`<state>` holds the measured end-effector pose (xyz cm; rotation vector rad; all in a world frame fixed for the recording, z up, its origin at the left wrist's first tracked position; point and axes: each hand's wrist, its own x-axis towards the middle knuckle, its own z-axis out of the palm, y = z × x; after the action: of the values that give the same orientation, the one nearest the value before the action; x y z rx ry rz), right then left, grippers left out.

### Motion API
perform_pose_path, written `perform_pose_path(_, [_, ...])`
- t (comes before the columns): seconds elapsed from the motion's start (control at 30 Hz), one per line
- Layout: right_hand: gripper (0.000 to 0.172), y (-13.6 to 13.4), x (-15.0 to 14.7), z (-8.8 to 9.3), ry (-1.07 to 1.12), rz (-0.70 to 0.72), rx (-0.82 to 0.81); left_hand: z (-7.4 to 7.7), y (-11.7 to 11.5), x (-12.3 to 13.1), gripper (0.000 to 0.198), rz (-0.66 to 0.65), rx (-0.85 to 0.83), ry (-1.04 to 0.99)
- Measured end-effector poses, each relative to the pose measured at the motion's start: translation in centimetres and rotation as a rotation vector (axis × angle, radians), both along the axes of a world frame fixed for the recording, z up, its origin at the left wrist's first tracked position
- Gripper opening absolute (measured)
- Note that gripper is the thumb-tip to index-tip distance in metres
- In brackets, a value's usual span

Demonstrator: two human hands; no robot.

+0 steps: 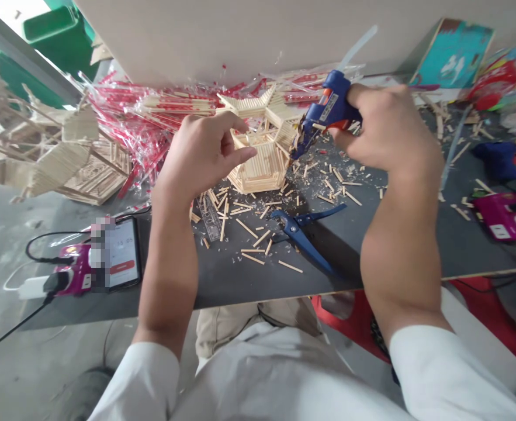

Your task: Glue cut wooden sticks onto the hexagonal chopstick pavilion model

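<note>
A blue hot glue gun [328,108], with a clear glue stick [359,45] rising from its back end, is gripped in my right hand [383,123]. Its nozzle points down and left, near the right side of a small model of pale wooden sticks [260,161] on the dark tabletop. My left hand [200,146] hovers at the model's left side, thumb and forefinger apart, and I see nothing held between them. The other left fingers are curled and partly hidden. Below the model lie blue-handled cutters [304,234] among cut stick pieces [253,257].
Red-and-clear plastic packets of sticks [152,111] are heaped along the wall. Larger stick models [78,158] stand at the left. A phone [124,251] lies beside a magenta power strip [76,266] with cables. A teal board [454,55] leans at the back right.
</note>
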<state>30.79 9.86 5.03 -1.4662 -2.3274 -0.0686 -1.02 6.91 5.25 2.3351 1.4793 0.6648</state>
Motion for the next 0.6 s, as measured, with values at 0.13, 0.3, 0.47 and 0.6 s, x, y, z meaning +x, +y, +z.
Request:
perform_pose_path(0.13, [0.022,0.16,0.05,-0.07,0.005,-0.006,-0.006,0.0,0.0,0.17,0.038,0.007,0.008,0.002])
perform_pose_path(0.3, [0.021,0.03,-0.06,0.06,0.027,-0.007,-0.022,-0.05,0.05,0.38,0.035,0.022,0.042,0.034])
perform_pose_path(0.47, [0.019,-0.14,-0.19,0.26,0.012,-0.014,-0.028,-0.27,0.12,0.44,0.033,0.029,0.065,0.027])
perform_pose_path(0.6, [0.014,-0.03,-0.16,0.25,-0.012,-0.02,-0.021,-0.35,0.14,0.45,0.035,0.02,0.067,0.034])
